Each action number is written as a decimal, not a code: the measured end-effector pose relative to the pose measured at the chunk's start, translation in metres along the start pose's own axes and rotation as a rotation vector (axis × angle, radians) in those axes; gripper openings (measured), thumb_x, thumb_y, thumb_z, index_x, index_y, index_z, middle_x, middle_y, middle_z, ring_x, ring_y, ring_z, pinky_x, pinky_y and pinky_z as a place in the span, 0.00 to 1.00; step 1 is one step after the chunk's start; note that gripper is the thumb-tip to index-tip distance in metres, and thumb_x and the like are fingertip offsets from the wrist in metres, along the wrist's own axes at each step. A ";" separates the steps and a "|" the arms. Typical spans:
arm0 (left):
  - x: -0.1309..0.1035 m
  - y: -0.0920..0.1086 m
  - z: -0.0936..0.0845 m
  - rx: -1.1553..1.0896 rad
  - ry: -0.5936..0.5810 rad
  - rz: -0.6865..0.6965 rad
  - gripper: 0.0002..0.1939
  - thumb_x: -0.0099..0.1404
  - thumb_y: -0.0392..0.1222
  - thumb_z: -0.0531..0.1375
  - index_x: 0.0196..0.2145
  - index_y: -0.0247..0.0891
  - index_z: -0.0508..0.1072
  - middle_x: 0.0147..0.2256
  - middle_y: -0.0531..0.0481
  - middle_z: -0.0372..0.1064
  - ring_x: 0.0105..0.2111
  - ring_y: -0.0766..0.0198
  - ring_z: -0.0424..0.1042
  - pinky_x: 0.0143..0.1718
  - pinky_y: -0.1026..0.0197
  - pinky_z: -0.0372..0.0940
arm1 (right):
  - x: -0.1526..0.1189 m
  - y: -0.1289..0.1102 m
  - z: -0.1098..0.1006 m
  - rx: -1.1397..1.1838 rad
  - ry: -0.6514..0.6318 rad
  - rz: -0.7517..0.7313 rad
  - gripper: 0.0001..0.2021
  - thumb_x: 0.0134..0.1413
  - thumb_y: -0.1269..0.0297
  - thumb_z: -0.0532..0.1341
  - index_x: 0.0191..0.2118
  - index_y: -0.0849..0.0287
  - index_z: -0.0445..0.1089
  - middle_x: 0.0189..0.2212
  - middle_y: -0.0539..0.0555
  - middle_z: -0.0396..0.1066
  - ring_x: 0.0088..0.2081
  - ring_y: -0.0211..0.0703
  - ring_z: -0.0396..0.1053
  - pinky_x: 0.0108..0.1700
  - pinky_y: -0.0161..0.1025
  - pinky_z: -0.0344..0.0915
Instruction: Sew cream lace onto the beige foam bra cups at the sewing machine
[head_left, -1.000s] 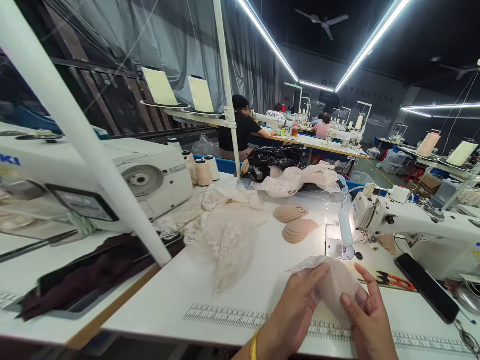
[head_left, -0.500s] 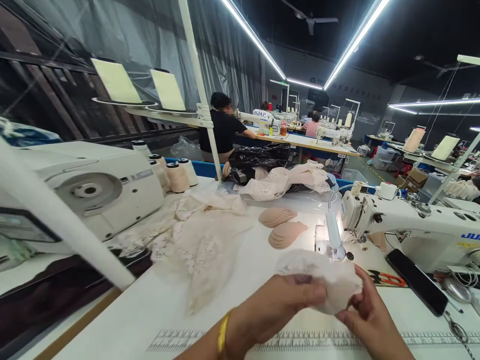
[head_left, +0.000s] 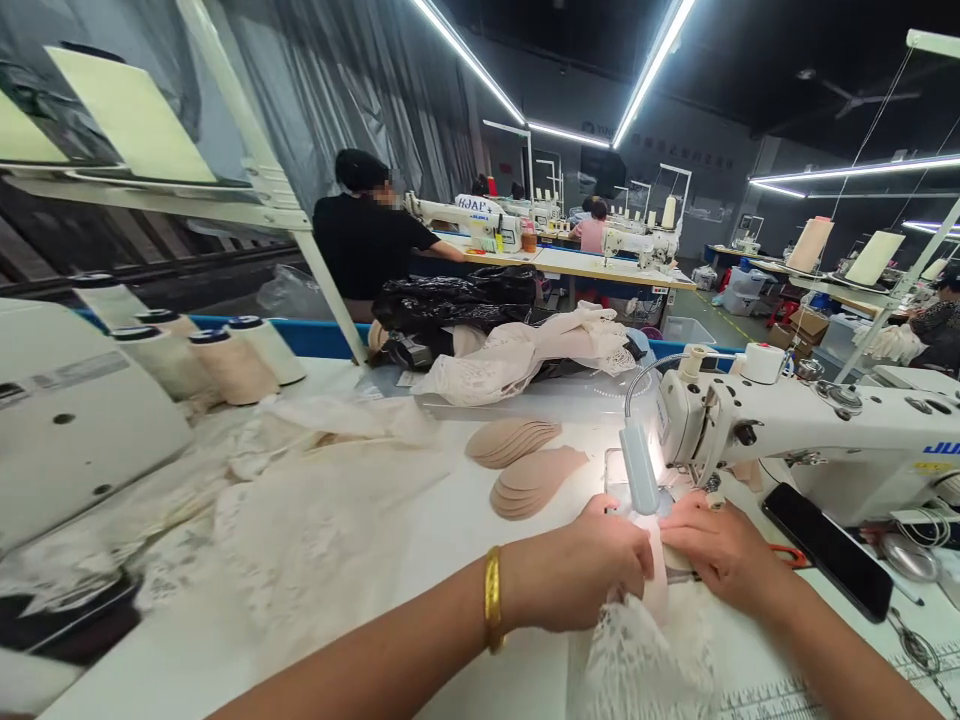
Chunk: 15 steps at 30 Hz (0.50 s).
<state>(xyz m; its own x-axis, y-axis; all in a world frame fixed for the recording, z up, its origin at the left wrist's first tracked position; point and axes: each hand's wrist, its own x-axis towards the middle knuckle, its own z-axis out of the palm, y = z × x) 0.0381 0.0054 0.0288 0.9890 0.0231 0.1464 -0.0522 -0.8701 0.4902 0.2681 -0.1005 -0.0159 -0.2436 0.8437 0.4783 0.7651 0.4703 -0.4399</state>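
Note:
My left hand (head_left: 592, 560), with a gold bangle on the wrist, is closed on a piece of white lace fabric (head_left: 645, 655) that hangs toward me over the table edge of the machine. My right hand (head_left: 724, 550) pinches the same fabric close to the needle area of the white sewing machine (head_left: 795, 420). A pale pink strip of the cloth shows between the hands. The small grey lamp (head_left: 639, 470) on a bendy neck lights this spot and hides part of the fingertips. Two fanned stacks of beige cup-shaped pads (head_left: 536, 482) lie left of the machine.
Loose cream lace (head_left: 300, 540) spreads over the left of the table (head_left: 480, 600). Thread cones (head_left: 232, 360) stand behind it. A black phone (head_left: 829, 550) and orange-handled snips (head_left: 789, 555) lie at right. Black plastic bags (head_left: 457, 300) sit at the back, and a person (head_left: 367, 230) works beyond.
Both hands have carried the white fabric from in front of the machine to its needle area. The lace part now hangs below my left hand. The view has shifted right.

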 end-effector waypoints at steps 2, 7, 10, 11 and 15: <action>-0.002 0.003 0.002 0.015 0.054 -0.007 0.12 0.42 0.21 0.57 0.21 0.37 0.69 0.39 0.51 0.77 0.34 0.60 0.70 0.51 0.47 0.57 | -0.002 -0.002 -0.003 -0.101 -0.163 -0.048 0.21 0.64 0.78 0.53 0.47 0.47 0.78 0.44 0.50 0.81 0.43 0.46 0.74 0.42 0.41 0.64; -0.001 0.008 0.007 0.075 0.097 -0.029 0.15 0.41 0.21 0.57 0.23 0.39 0.71 0.41 0.51 0.77 0.34 0.60 0.68 0.49 0.51 0.59 | 0.003 0.000 -0.003 -0.182 -0.199 -0.018 0.22 0.64 0.78 0.53 0.52 0.47 0.77 0.47 0.51 0.80 0.46 0.48 0.73 0.43 0.43 0.67; 0.002 0.008 0.010 0.079 0.092 -0.087 0.15 0.42 0.20 0.57 0.23 0.38 0.72 0.42 0.50 0.76 0.33 0.62 0.67 0.50 0.49 0.58 | 0.003 0.003 0.000 -0.177 -0.173 -0.010 0.22 0.64 0.77 0.53 0.52 0.47 0.77 0.47 0.51 0.80 0.47 0.49 0.73 0.44 0.44 0.68; 0.003 0.008 0.011 0.074 0.092 -0.101 0.15 0.42 0.20 0.57 0.23 0.38 0.72 0.42 0.50 0.76 0.32 0.62 0.67 0.51 0.48 0.57 | 0.002 0.004 0.001 -0.167 -0.160 -0.008 0.22 0.64 0.78 0.53 0.52 0.47 0.77 0.46 0.51 0.80 0.47 0.50 0.73 0.45 0.45 0.68; 0.004 0.007 0.014 0.069 0.082 -0.109 0.14 0.45 0.21 0.59 0.25 0.37 0.75 0.43 0.49 0.76 0.31 0.64 0.67 0.51 0.46 0.54 | 0.000 0.006 0.002 -0.129 -0.106 0.024 0.22 0.63 0.77 0.54 0.50 0.45 0.78 0.44 0.51 0.81 0.46 0.50 0.73 0.45 0.45 0.69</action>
<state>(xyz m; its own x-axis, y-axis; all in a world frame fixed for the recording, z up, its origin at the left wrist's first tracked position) 0.0440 -0.0072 0.0205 0.9736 0.1565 0.1664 0.0668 -0.8918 0.4475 0.2710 -0.0968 -0.0202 -0.2805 0.8800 0.3832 0.8401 0.4182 -0.3455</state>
